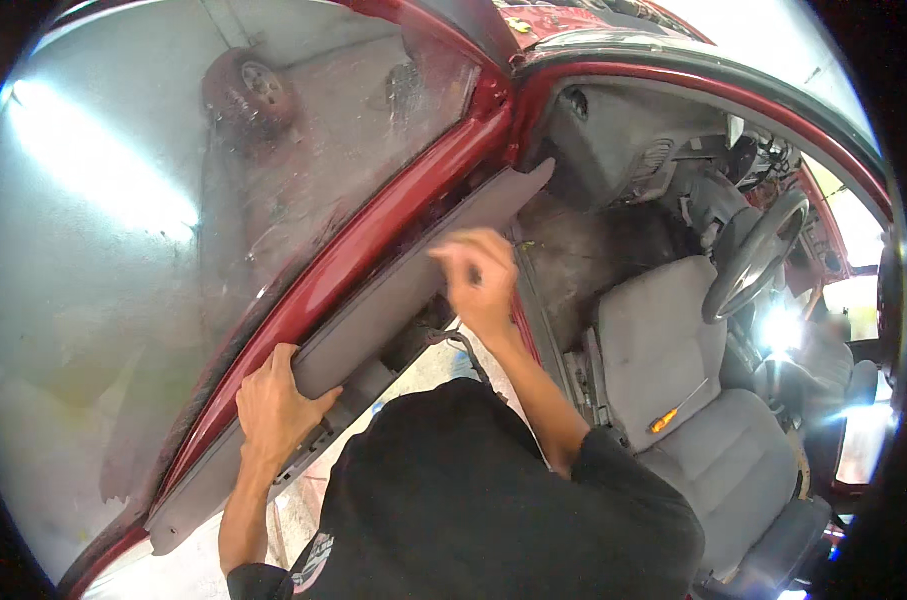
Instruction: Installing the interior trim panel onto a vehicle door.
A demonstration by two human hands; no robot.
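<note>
Left hand grips the near half of the grey door panel; the right hand curls, blurred, at its far half, whether holding anything I can't tell. Well right, a yellow-handled screwdriver lies on the grey car seat.

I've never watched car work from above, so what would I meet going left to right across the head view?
Left hand → right hand → screwdriver with a yellow-orange handle → steering wheel.
</note>
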